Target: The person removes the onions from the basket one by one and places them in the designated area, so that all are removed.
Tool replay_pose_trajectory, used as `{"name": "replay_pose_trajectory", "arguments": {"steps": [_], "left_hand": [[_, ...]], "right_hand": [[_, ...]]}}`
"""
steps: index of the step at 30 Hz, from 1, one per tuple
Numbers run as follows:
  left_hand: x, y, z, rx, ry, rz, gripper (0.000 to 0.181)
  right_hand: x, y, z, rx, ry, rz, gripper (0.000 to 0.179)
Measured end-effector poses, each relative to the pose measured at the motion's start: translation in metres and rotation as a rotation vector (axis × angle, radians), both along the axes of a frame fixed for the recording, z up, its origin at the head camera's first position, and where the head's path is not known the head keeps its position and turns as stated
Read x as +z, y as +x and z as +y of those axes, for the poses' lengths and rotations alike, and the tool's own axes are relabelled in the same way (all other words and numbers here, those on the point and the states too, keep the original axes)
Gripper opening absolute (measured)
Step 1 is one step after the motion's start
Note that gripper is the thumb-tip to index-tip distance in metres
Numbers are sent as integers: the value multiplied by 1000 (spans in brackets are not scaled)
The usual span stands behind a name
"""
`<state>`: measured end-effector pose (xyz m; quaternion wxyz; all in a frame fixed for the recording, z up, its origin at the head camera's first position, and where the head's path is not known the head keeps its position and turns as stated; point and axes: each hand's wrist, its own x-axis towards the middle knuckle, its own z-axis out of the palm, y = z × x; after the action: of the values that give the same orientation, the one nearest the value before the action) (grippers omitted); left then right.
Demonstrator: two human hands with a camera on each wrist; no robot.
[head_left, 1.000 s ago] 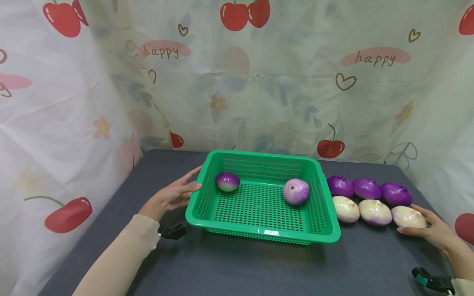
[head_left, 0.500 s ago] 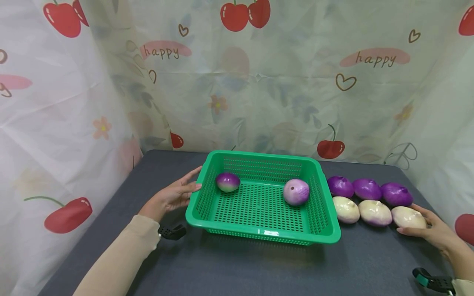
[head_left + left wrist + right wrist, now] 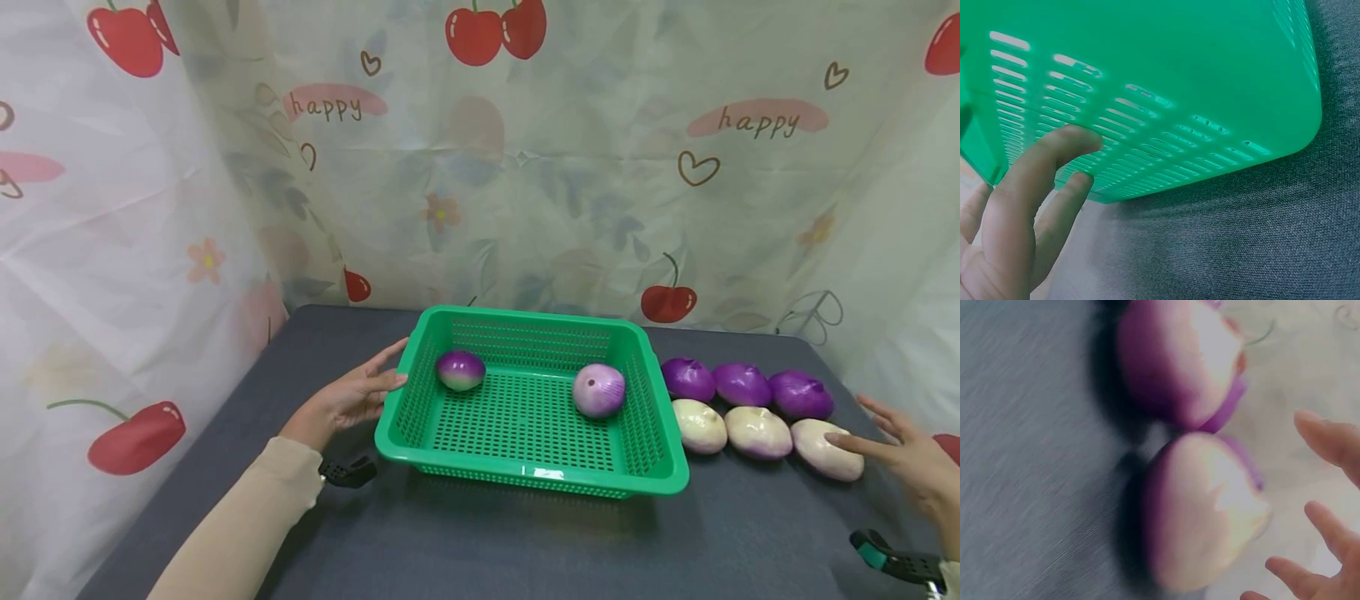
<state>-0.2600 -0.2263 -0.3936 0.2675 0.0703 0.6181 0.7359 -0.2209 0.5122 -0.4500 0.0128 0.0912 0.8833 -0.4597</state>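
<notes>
A green plastic basket (image 3: 540,479) stands mid-table, holding a purple, pale-bottomed round vegetable (image 3: 461,370) and a lilac onion-like vegetable (image 3: 598,390). My left hand (image 3: 348,400) is at its left side. In the left wrist view, bent left fingers (image 3: 1022,200) touch the slotted outer wall (image 3: 1166,112). To the right lies a front row of three glossy white-and-purple, turnip-like vegetables. My right hand (image 3: 911,462) is at the rightmost one (image 3: 825,450), fingers spread, one overlapping it in the head view. The right wrist view shows this vegetable (image 3: 1197,519) on the table with the fingers apart from it.
Behind the white row sit three glossy purple vegetables (image 3: 742,384), the leftmost beside the basket's right wall. A dark grey table (image 3: 480,550) carries everything. Cherry-printed curtains (image 3: 525,200) hang behind and at both sides. A black wrist strap (image 3: 348,473) is on the left wrist.
My right hand has let go of the rightmost white-and-purple vegetable and drawn back to the right, fingers spreading. That vegetable has turned slightly. My left hand and the basket have stayed put.
</notes>
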Motion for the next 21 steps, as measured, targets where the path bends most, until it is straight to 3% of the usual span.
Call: {"name": "replay_pose_trajectory", "arguments": {"steps": [2,6,10,18,21], "left_hand": [[0,0,0,0,2,0,78],[0,1,0,-2,-3,9,79],[1,1,0,-4,-6,5,78],[0,0,-1,-16,-9,6,78],[1,0,0,-19,-10,6,77]], "right_hand": [[11,2,-11,-6,-15,66,94],[61,14,-59,44,-40,130,87],[100,21,-103,134,-67,169,81],[144,1,-155,235,34,184,71],[156,-10,-180,264,14,222,68]]}}
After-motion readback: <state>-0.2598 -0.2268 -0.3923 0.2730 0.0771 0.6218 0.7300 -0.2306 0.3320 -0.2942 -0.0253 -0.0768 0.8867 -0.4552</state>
